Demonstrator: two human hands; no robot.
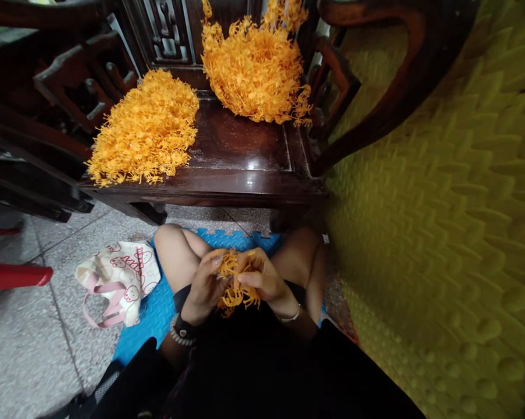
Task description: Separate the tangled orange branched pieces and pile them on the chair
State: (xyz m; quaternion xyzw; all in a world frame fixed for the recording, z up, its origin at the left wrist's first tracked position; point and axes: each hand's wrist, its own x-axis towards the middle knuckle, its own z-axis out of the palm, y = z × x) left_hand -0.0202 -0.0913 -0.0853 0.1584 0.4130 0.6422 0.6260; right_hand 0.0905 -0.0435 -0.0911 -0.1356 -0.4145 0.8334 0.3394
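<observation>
Both hands meet over my lap around a small bunch of orange plastic flower pieces (238,295). My left hand (207,285) has its fingers closed on the bunch from the left, thumb on top. From the right, my right hand (264,278) pinches the same bunch between thumb and fingers. Some curly strands hang below the hands; what lies between the fingertips is partly hidden. On the wooden chair seat ahead sit a left pile of orange flower pieces (151,128) and a right pile of orange flower pieces (256,70).
The dark carved chair (245,145) stands right in front of my crossed legs. A blue foam mat (146,326) is under me. To the left lies a white cloth bag (122,276) with pink straps, near a red stool leg (15,276). A yellow textured panel (440,203) rises at right.
</observation>
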